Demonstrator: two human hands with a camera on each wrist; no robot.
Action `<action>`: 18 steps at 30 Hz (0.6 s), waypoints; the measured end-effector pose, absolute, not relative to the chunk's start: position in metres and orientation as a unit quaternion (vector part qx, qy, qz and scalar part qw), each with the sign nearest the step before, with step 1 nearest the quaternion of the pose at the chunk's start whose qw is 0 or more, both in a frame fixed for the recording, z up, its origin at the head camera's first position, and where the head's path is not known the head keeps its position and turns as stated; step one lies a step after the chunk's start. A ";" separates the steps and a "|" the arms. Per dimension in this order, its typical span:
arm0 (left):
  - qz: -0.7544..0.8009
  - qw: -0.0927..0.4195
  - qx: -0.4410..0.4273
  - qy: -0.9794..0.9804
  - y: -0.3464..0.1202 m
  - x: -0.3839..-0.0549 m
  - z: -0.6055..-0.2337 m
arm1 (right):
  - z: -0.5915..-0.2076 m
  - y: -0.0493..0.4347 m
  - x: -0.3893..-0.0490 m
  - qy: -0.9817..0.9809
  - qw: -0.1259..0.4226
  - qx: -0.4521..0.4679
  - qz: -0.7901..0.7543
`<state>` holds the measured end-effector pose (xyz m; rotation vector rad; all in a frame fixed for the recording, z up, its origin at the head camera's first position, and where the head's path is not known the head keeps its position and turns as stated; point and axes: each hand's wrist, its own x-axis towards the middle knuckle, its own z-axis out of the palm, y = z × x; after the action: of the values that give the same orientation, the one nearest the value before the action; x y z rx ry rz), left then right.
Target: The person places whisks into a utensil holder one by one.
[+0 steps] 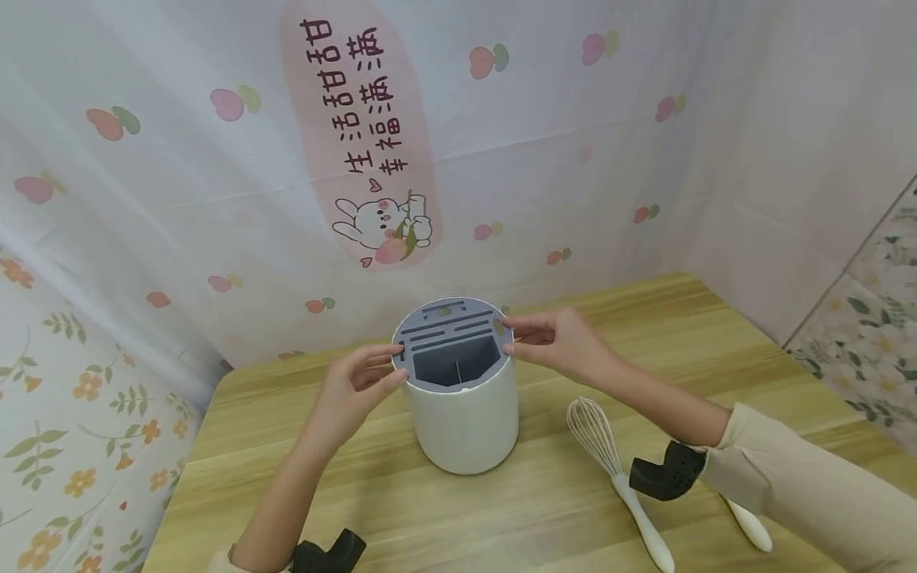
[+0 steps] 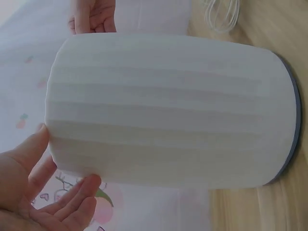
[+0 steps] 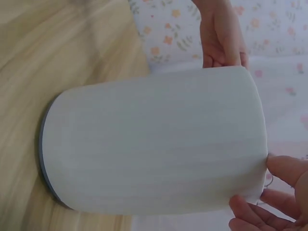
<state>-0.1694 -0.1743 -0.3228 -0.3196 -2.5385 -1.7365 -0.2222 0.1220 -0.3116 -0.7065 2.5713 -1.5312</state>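
The wood-grain tabletop [image 1: 430, 525] occupies the lower half of the head view. A white cylindrical utensil holder [image 1: 466, 434] stands upright on it at frame centre, long axis vertical. Governing relation: the holder's top rim lies directly between the left hand [image 1: 358, 386], at left of centre, and the right hand [image 1: 555, 338], at right of centre. Both touch the rim at opposite sides; neither is nearer.

Finger state: on each hand, thumb and index finger are set apart, tips at the rim. Whether they pinch the rim or only rest against it cannot be told.

A balloon whisk [image 1: 634, 505] lies at lower right. The grey slotted insert [image 1: 451, 330] sits within the rim; the head view alone shows its narrow slots and its large divided compartment. Beyond the whisk, a white handle [image 1: 748, 525] is partly hidden by the right sleeve [image 1: 809, 477].

The wrist views show the holder's side wall, lying sideways in frame, and a dark grey base ring [image 2: 298, 110] not clearly distinguishable from the head. Whisk wires appear at upper right in the left wrist view only.
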 end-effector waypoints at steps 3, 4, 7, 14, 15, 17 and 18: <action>-0.561 0.027 -0.089 -0.822 -0.173 -0.158 -0.324 | -0.312 0.122 -0.211 0.833 0.034 -0.231 -0.501; -0.563 0.027 -0.086 -0.822 -0.173 -0.155 -0.324 | -0.312 0.123 -0.208 0.832 0.034 -0.233 -0.502; -0.570 0.035 -0.092 -0.816 -0.171 -0.147 -0.325 | -0.311 0.124 -0.199 0.828 0.035 -0.237 -0.507; -0.576 0.047 -0.101 -0.810 -0.168 -0.132 -0.325 | -0.310 0.126 -0.185 0.820 0.044 -0.243 -0.516; -0.577 0.047 -0.098 -0.809 -0.168 -0.129 -0.324 | -0.310 0.127 -0.183 0.819 0.046 -0.243 -0.518; -0.580 0.045 -0.092 -0.808 -0.168 -0.125 -0.324 | -0.310 0.128 -0.179 0.815 0.052 -0.244 -0.523; -0.582 0.044 -0.089 -0.807 -0.168 -0.123 -0.323 | -0.309 0.128 -0.176 0.813 0.053 -0.244 -0.526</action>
<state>-0.1226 -0.1676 -0.3234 -0.2714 -2.4677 -1.7782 -0.1764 0.1283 -0.3093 -0.7425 2.4713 -1.5984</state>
